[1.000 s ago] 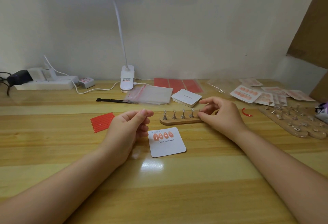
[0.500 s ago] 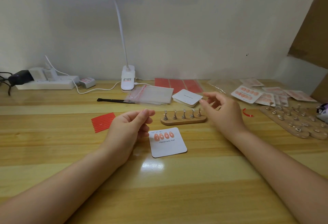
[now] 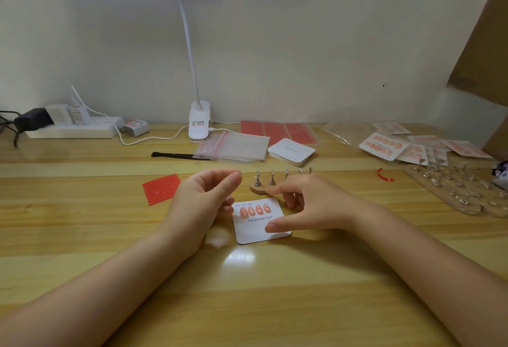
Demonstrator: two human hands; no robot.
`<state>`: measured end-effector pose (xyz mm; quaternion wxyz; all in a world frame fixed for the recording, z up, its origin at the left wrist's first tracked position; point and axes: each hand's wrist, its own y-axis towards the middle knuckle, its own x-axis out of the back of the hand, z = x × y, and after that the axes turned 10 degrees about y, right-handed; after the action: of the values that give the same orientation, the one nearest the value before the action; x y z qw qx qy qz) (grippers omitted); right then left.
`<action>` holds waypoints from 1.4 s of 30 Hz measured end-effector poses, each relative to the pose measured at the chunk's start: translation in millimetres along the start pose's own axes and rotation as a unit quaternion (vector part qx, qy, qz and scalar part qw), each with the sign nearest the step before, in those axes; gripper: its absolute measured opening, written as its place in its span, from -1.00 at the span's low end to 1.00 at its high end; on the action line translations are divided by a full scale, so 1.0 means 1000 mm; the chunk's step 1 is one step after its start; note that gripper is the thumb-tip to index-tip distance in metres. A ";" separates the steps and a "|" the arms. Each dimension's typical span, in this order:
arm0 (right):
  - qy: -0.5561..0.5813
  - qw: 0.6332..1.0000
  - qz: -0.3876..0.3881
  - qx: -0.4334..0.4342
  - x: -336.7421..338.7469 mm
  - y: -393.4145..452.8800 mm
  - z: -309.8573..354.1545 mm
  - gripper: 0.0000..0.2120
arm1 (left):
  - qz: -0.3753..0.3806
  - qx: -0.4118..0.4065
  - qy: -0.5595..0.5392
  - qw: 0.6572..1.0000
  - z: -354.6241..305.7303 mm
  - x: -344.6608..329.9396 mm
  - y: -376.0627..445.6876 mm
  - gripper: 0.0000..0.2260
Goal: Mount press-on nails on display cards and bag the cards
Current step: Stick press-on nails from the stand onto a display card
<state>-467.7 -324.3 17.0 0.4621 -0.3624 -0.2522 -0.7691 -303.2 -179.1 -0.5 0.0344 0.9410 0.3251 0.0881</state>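
Note:
A white display card [image 3: 255, 229] printed "Handmade Nail" lies flat on the wooden table, with a row of several orange press-on nails [image 3: 254, 211] along its top. Just behind it stands a small wooden nail stand [image 3: 258, 189] with bare metal holders. My left hand [image 3: 203, 203] hovers left of the card, fingers curled and thumb against forefinger, nothing visible in it. My right hand [image 3: 310, 203] is spread over the card's right side, thumb tip near the lower right corner and fingers near the upper right edge, hiding part of the stand.
Behind the stand lie clear zip bags [image 3: 236, 147], a stack of blank cards [image 3: 291, 151], red sheets [image 3: 277, 130] and a black tool [image 3: 173, 155]. Red strips [image 3: 162, 188] sit at left. Bagged finished cards [image 3: 384, 146] and a large wooden holder board [image 3: 461, 195] fill the right. Lamp base [image 3: 199, 124], power strip [image 3: 74, 129] at back.
My right hand has left the right end of the nail stand and come down and left onto the card's right side, fingers spreading. The left hand has barely moved.

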 end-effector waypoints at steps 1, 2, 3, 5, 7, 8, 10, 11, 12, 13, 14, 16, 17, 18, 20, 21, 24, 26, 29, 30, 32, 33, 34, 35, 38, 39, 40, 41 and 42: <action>-0.004 1.000 0.007 -0.007 0.001 0.001 0.001 -0.36 | -0.003 -0.022 0.037 0.999 -0.001 0.000 -0.002 -0.70; -0.003 1.000 0.011 -0.009 0.001 0.002 0.001 -0.40 | -0.007 -0.046 0.074 0.996 -0.002 -0.001 -0.004 -0.75; 0.000 1.000 0.013 -0.010 0.001 0.002 0.001 -0.44 | -0.011 -0.068 0.105 0.992 -0.003 -0.001 -0.006 -0.81; 0.006 1.000 0.022 -0.015 0.002 0.003 0.001 -0.49 | -0.013 -0.106 0.157 0.982 -0.003 -0.002 -0.007 -0.89; 0.014 0.999 0.028 -0.022 0.002 0.003 0.000 -0.50 | -0.016 -0.147 0.232 0.961 -0.002 -0.002 -0.008 -0.90; 0.016 0.999 0.028 -0.025 0.001 0.003 0.000 -0.51 | -0.019 -0.164 0.284 0.944 -0.001 -0.002 -0.009 -0.90; 0.015 0.999 0.026 -0.026 0.001 0.004 -0.001 -0.49 | -0.018 -0.184 0.401 0.897 0.002 -0.003 -0.010 -0.90; 0.009 0.999 0.023 -0.025 0.000 0.004 -0.001 -0.46 | -0.012 -0.185 0.446 0.875 0.003 -0.004 -0.010 -0.89; -0.001 0.999 0.022 -0.024 -0.001 0.005 -0.001 -0.43 | -0.003 -0.179 0.475 0.862 0.005 -0.004 -0.010 -0.88; -0.012 0.999 0.023 -0.022 -0.002 0.005 -0.001 -0.41 | 0.006 -0.171 0.489 0.855 0.005 -0.005 -0.010 -0.88; -0.024 0.999 0.027 -0.020 -0.002 0.006 -0.001 -0.38 | 0.013 -0.168 0.494 0.853 0.005 -0.006 -0.010 -0.88; -0.035 0.999 0.032 -0.014 -0.004 0.007 -0.001 -0.35 | 0.020 -0.171 0.489 0.855 0.005 -0.005 -0.011 -0.90; -0.033 0.999 0.030 -0.014 -0.004 0.007 -0.001 -0.35 | 0.022 -0.174 0.481 0.859 0.004 -0.005 -0.011 -0.91; -0.028 0.999 0.026 -0.016 -0.004 0.007 -0.001 -0.35 | 0.023 -0.176 0.470 0.864 0.004 -0.004 -0.010 -0.92; -0.018 0.999 0.023 -0.025 -0.005 0.007 -0.001 -0.39 | 0.027 -0.179 0.451 0.874 0.004 -0.003 -0.009 -0.93; -0.014 0.999 0.024 -0.031 -0.005 0.007 0.000 -0.42 | 0.028 -0.180 0.446 0.876 0.004 -0.003 -0.009 -0.93; 0.019 0.999 0.018 -0.037 -0.006 0.006 0.002 -0.47 | 0.011 -0.200 0.425 0.883 0.003 -0.003 -0.010 -0.88; 0.054 0.998 -0.006 -0.028 -0.008 0.006 0.003 -0.44 | -0.027 -0.243 0.408 0.880 0.002 -0.002 -0.011 -0.84; 0.095 0.993 -0.067 -0.006 -0.015 0.005 0.007 -0.41 | -0.069 -0.293 0.360 0.883 -0.003 -0.001 -0.011 -0.79; 0.105 0.991 -0.085 0.000 -0.018 0.006 0.008 -0.41 | -0.075 -0.301 0.349 0.885 -0.004 -0.001 -0.012 -0.78; 0.120 0.986 -0.116 0.005 -0.022 0.006 0.010 -0.41 | -0.081 -0.295 0.328 0.894 -0.005 -0.001 -0.013 -0.77; 0.129 0.983 -0.130 0.004 -0.024 0.006 0.011 -0.41 | -0.083 -0.282 0.315 0.902 -0.005 -0.001 -0.013 -0.79; 0.146 0.979 -0.143 0.002 -0.026 0.006 0.012 -0.42 | -0.081 -0.270 0.302 0.910 -0.005 -0.001 -0.013 -0.83; 0.175 0.972 -0.155 0.000 -0.028 0.006 0.014 -0.44 | -0.076 -0.265 0.297 0.914 -0.005 0.000 -0.013 -0.87; 0.300 0.937 -0.179 0.002 -0.032 0.004 0.023 -0.55 | -0.069 -0.277 0.303 0.909 -0.004 0.001 -0.011 -0.95; 0.337 0.923 -0.185 0.002 -0.032 0.003 0.026 -0.58 | -0.076 -0.280 0.302 0.908 -0.004 0.001 -0.010 -0.95; 0.368 0.910 -0.190 0.003 -0.032 0.003 0.030 -0.58 | -0.084 -0.280 0.300 0.908 -0.004 0.001 -0.009 -0.93; 0.394 0.898 -0.195 0.003 -0.032 0.003 0.034 -0.58 | -0.090 -0.277 0.298 0.909 -0.004 0.001 -0.008 -0.90; 0.414 0.888 -0.199 0.004 -0.032 0.003 0.037 -0.59 | -0.095 -0.274 0.294 0.911 -0.004 0.002 -0.007 -0.89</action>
<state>-443.2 -282.1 14.7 0.3636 0.0485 -0.1079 -0.9240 -306.7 -172.5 2.5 0.2022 0.7908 0.3715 0.4425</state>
